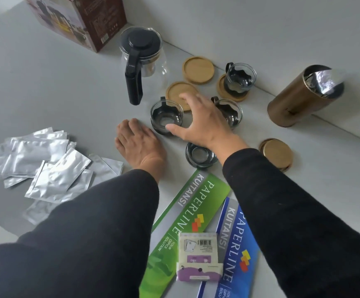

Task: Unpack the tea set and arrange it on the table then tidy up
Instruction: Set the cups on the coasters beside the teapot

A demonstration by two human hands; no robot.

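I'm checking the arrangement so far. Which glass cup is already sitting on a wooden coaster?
The far cup nearest the wall, beside the gold canister; it rests on a coaster, while the other three stand on the bare table.

The right hand (202, 121) spreads open over a glass cup (166, 117); the left hand (139, 145) rests flat on the table (45, 87).

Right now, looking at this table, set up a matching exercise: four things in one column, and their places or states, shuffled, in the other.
Things
1. glass teapot
2. gold canister
3. foil sachets
4. gold lid

Places or states
A. heaped at the left of the table
B. lying flat near the right sleeve
C. open, foil seal peeled back
D. black lid on, beside the brown box

Pairs: 1-D, 2-C, 3-A, 4-B
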